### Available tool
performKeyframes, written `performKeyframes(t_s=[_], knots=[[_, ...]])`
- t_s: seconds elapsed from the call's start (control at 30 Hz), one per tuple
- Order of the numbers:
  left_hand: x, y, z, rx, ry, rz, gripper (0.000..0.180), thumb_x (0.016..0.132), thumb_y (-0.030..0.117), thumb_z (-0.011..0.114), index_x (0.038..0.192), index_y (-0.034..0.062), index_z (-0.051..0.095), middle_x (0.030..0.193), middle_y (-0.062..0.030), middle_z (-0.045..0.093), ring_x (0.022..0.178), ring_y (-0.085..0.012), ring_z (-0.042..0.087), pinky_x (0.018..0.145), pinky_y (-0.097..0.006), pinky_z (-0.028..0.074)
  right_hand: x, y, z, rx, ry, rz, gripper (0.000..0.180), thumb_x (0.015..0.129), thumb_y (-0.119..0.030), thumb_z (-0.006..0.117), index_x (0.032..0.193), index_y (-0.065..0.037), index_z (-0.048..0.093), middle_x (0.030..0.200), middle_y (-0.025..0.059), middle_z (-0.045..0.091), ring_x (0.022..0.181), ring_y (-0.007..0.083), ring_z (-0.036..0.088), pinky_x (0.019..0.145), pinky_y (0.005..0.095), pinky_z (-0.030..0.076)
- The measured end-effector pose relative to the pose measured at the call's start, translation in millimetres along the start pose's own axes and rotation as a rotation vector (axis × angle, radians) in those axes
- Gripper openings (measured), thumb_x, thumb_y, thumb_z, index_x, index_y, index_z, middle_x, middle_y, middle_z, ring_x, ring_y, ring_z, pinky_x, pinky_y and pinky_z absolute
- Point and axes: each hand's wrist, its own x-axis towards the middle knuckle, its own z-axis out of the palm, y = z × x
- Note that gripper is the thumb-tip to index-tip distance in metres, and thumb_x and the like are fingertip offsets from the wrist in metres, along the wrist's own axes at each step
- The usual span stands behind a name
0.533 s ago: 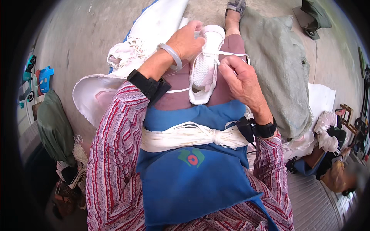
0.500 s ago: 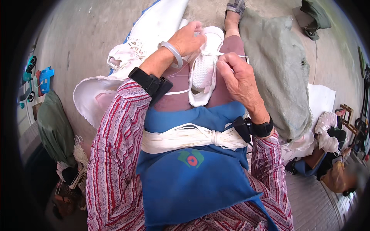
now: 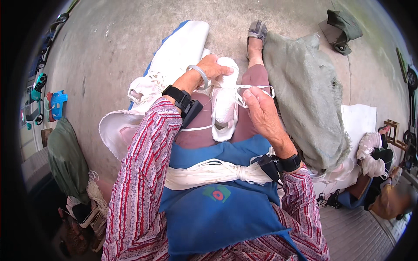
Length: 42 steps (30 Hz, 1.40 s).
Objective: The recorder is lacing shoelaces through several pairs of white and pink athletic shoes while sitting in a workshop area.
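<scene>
A white shoe upper (image 3: 224,114) lies over my lap between my thighs, its tongue pointing away from me. My left hand (image 3: 210,68) is closed at the far left side of the upper, thumb against the tongue (image 3: 227,68); its other fingers are partly hidden. A white shoelace (image 3: 257,86) crosses the upper and loops out to the right. My right hand (image 3: 262,111) is closed in a pinch on this lace, just right of the upper. Across my blue apron (image 3: 198,226) lies a tied bundle of white laces (image 3: 204,174).
White uppers with loose laces (image 3: 146,89) and a white sheet (image 3: 185,48) lie on the left. A grey-green woven sack (image 3: 302,100) rests against my right leg. A green bag (image 3: 65,156) stands far left. Another person (image 3: 387,200) sits at the lower right.
My left hand has come down onto the tongue and side of the upper. The right hand keeps its pinch near the lace. The whole view has shifted, so my lap sits lower.
</scene>
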Motion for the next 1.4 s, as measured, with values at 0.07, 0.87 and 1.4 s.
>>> performKeyframes(t_s=[0.07,0.87,1.4], knots=[[2,6,7,-0.031,0.009,0.013,0.042,0.075,0.018,0.078,0.106,-0.0079,0.063,0.098,-0.0172,0.067,0.083,-0.0227,0.065,0.073,-0.032,0.05,-21,-22,-33,0.007,0.005,0.131,0.026,0.099,-0.024,0.045,0.09,0.001,0.052,0.073,0.008,0.052,0.067,0.0187,0.049,0.064,0.0319,0.042],[-56,-20,4,0.329,0.335,0.197,0.03,0.084,0.022,0.068,0.102,-0.0008,0.061,0.089,-0.0096,0.065,0.081,-0.0166,0.061,0.077,-0.03,0.05,-142,22,-159,-0.6,0.836,0.01,0.028,0.099,-0.022,0.045,0.082,-0.001,0.049,0.07,0.0027,0.044,0.064,0.0128,0.042,0.06,0.0277,0.039],[-2,-26,8,0.357,0.265,0.194,0.091,0.078,0.049,0.073,0.133,-0.0131,0.035,0.126,-0.0283,0.052,0.115,-0.0303,0.055,0.095,-0.035,0.046,11,43,15,-0.458,0.118,-0.115,0.019,0.083,-0.018,0.06,0.086,0.001,0.064,0.078,0.0221,0.062,0.076,0.0408,0.06,0.071,0.0467,0.048]])
